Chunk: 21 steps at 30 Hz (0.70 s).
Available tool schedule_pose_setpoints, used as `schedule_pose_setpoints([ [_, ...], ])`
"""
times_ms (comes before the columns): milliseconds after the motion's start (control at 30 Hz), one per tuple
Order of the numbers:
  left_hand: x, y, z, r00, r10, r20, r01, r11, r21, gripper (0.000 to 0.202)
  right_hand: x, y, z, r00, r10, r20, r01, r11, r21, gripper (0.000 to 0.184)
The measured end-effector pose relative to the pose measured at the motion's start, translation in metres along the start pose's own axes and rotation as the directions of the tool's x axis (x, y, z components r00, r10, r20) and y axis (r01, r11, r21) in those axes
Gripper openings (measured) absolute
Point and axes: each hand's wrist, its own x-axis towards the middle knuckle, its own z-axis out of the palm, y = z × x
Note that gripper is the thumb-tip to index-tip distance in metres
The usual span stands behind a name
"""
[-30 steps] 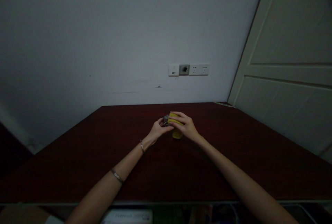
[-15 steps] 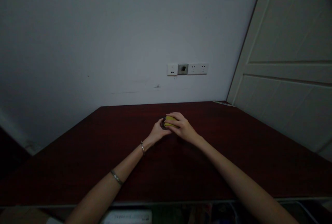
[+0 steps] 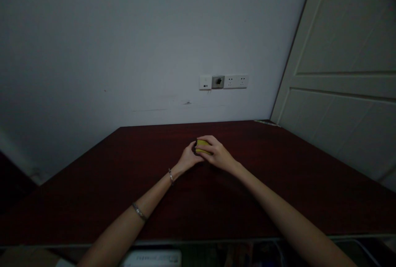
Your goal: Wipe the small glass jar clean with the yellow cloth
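Near the middle of the dark red table [image 3: 161, 192], both hands meet around a small yellow, block-like thing [image 3: 202, 145]. A dark part shows at its left end, but its kind is too small and dim to make out. My right hand [image 3: 219, 153] is wrapped over the yellow part from the right, fingers curled across it. My left hand [image 3: 188, 157] grips the dark left end, with thumb and fingers partly hidden behind the thing. Two bracelets [image 3: 139, 211] circle my left arm.
A pale wall with a row of sockets [image 3: 235, 81] rises behind the table. To the right stands a white panelled door [image 3: 340, 85]. Below the table's front edge lie a white box-like thing [image 3: 151, 258] and other dim items. A thin strip [image 3: 266, 123] lies at the far right corner.
The yellow thing has turned slightly in my hands, and less of its dark left end shows. My right fingers have shifted a little on it. Both arms stay in nearly the same place.
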Motion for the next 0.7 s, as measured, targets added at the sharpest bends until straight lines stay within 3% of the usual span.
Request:
schedule_pose_setpoints([
  [167, -0.006, 0.01, 0.002, 0.997, 0.047, 0.066, -0.053, 0.995, 0.086, 0.072, 0.003, 0.007, -0.001, 0.975, 0.187, -0.118, -0.176, 0.979, 0.098, 0.019],
  [367, -0.008, 0.017, 0.001, 0.995, 0.03, 0.093, -0.044, 0.988, 0.146, 0.078, 0.006, 0.013, -0.003, 0.914, 0.395, -0.092, -0.35, 0.883, 0.314, 0.018],
  [467, -0.007, 0.016, 0.001, 0.995, -0.021, 0.101, 0.016, 0.998, 0.053, 0.076, 0.006, 0.02, -0.001, 0.864, 0.499, -0.075, -0.424, 0.798, 0.429, 0.021],
  [600, -0.008, 0.023, 0.003, 0.993, -0.064, 0.104, 0.078, 0.988, -0.135, 0.066, 0.006, 0.029, 0.001, 0.756, 0.653, -0.034, -0.517, 0.628, 0.581, 0.032],
  [700, -0.01, 0.029, 0.004, 0.988, -0.108, 0.108, 0.133, 0.958, -0.252, 0.057, 0.007, 0.028, 0.0, 0.745, 0.667, -0.019, -0.512, 0.589, 0.625, 0.037],
])
